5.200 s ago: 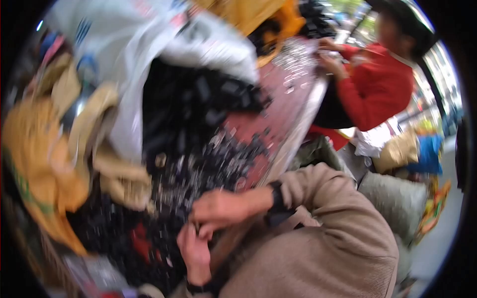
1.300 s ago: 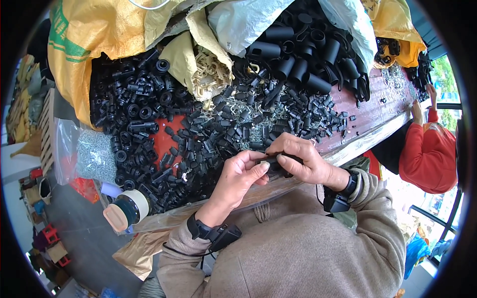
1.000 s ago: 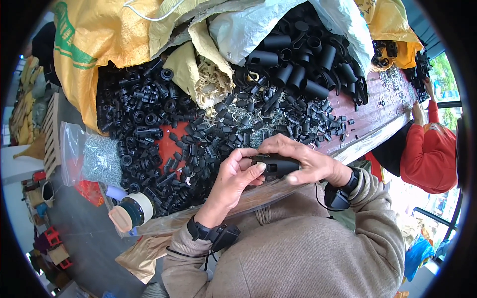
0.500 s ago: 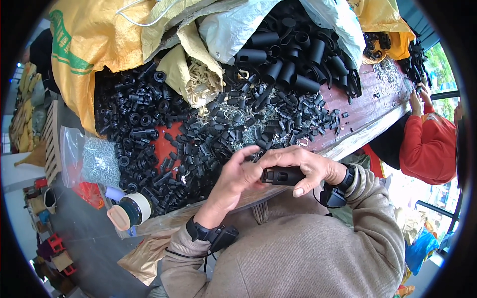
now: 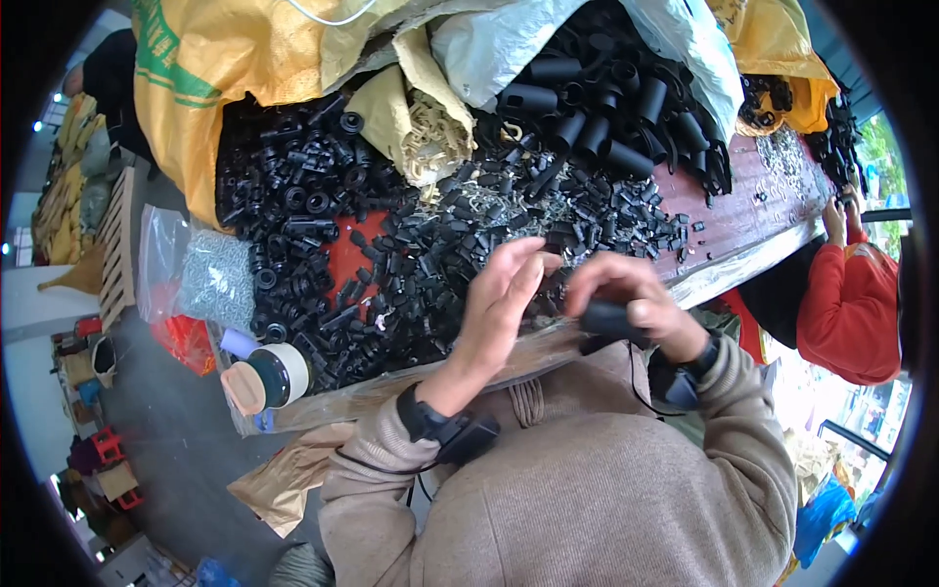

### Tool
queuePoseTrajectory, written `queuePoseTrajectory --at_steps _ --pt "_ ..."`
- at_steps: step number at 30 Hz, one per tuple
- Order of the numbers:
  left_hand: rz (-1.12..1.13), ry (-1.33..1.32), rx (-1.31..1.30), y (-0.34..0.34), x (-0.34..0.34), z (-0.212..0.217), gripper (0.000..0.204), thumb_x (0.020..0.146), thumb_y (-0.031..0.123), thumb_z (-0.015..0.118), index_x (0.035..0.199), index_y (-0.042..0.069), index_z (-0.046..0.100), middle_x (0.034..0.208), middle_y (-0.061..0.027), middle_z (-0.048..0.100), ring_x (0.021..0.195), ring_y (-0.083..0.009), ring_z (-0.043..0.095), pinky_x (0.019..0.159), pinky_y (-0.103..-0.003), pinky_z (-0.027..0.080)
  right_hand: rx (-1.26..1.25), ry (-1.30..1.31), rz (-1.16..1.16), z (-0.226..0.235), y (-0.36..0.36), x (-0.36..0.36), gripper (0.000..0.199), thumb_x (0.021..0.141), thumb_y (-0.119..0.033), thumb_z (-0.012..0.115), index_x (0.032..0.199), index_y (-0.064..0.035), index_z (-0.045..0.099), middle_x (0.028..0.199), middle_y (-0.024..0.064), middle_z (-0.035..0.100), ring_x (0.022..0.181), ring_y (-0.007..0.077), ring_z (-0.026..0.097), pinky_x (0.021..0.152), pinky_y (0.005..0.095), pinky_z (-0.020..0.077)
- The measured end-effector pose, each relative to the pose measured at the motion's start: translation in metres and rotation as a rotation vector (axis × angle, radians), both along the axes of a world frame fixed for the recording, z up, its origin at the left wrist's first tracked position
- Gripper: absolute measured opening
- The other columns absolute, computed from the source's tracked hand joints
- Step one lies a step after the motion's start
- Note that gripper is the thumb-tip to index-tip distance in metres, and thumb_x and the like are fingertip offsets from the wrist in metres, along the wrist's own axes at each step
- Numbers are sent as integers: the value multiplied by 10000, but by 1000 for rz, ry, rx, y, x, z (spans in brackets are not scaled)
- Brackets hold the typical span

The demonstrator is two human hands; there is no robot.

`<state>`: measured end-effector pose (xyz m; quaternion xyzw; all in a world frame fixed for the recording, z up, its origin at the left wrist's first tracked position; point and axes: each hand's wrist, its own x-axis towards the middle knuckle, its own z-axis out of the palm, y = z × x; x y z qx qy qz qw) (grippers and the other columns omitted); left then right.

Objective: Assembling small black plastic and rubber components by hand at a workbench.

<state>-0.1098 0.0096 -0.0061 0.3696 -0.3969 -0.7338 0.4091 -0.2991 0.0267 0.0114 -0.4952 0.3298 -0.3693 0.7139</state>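
My right hand (image 5: 641,301) is closed around a black plastic tube-shaped part (image 5: 612,321) at the table's near edge; motion blurs the hand. To its left, my left hand (image 5: 494,318) is raised over the heap, thumb and fingertips drawn close together. Whatever they pinch, if anything, cannot be told from the dark pieces behind. Beneath and beyond both hands spreads a heap of small black plastic pieces (image 5: 411,254). Larger black tubes (image 5: 626,157) spill from a white woven sack (image 5: 509,44) at the back.
Black ring-shaped fittings (image 5: 303,201) spill from a yellow sack (image 5: 186,137) at left. A smaller sack (image 5: 416,157) holds pale pieces. A clear bag of screws (image 5: 217,279) and a lidded jar (image 5: 279,375) stand at the left edge. A person in red (image 5: 851,313) works at far right.
My hands have moved apart. The right one has carried the black tube-shaped part slightly right and turned it; the left has come away from it, up and right. The whole view has shifted a little.
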Motion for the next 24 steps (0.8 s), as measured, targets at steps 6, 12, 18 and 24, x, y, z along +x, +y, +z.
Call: queuePoseTrajectory --at_steps 6,12,18,24 --pt "155 -743 -371 -26 76 -6 306 776 153 579 1031 7 495 981 -120 549 919 -211 532 753 -306 442 32 292 -108 2 59 -126 609 677 -561 550 828 29 539 753 123 571 719 169 562 637 260 447" --pt "169 -1357 -879 -50 96 -6 309 738 129 577 1016 20 496 1013 -141 503 890 -310 513 731 -378 439 196 1283 -11 -64 179 -214 526 641 -389 646 955 23 555 830 106 599 774 175 574 686 279 446" --pt "143 -1458 -1016 -79 69 -6 288 742 136 585 995 35 492 1007 -126 482 835 -315 535 680 -390 456 204 1174 17 -57 149 -173 412 662 -233 677 983 -1 563 883 95 599 790 187 578 692 294 456" --pt "79 -1760 -771 -93 86 -23 269 733 142 608 961 71 485 913 -120 484 708 -326 569 584 -401 472 -261 658 177 -5 38 -93 234 712 -115 629 908 2 581 847 109 584 757 215 568 641 292 445"
